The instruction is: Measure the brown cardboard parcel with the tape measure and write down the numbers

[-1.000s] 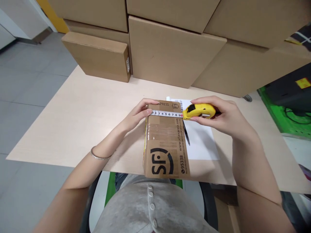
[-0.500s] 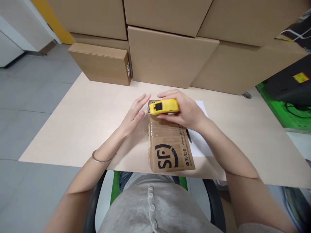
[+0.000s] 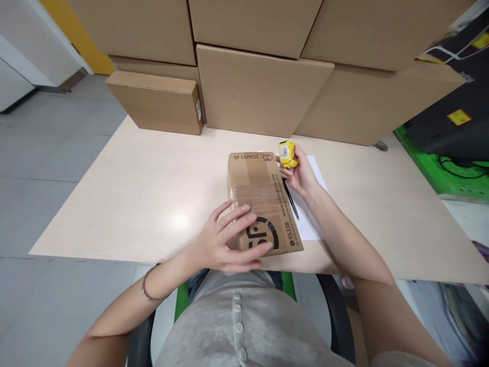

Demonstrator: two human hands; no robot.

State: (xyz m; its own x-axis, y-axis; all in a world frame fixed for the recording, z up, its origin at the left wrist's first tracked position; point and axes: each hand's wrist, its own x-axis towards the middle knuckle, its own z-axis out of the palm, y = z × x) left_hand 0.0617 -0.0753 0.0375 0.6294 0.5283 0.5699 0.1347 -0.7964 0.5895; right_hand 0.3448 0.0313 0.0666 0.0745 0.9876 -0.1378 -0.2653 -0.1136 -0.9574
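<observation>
A brown SF Express cardboard box (image 3: 252, 173) lies on the light wooden table (image 3: 153, 188), its near end by the front edge. My left hand (image 3: 233, 237) rests over the near left part of the box with fingers spread. In my right hand (image 3: 303, 176) is a yellow tape measure (image 3: 288, 154), held up beside the far right corner of the box with a white label showing. A black pen (image 3: 292, 201) lies along the right side of the box, on a white sheet of paper (image 3: 311, 224) partly covered by my right forearm.
Large cardboard boxes (image 3: 252, 92) form a wall along the table's back. A flat carton (image 3: 156, 104) stands at the back left. At the right, a dark machine (image 3: 451, 122) sits on a green surface (image 3: 458, 176) with a black cable.
My right hand has moved the tape measure from above the box to its right side and turned it. The left hand has come nearer to me, onto the box, which has shifted slightly.
</observation>
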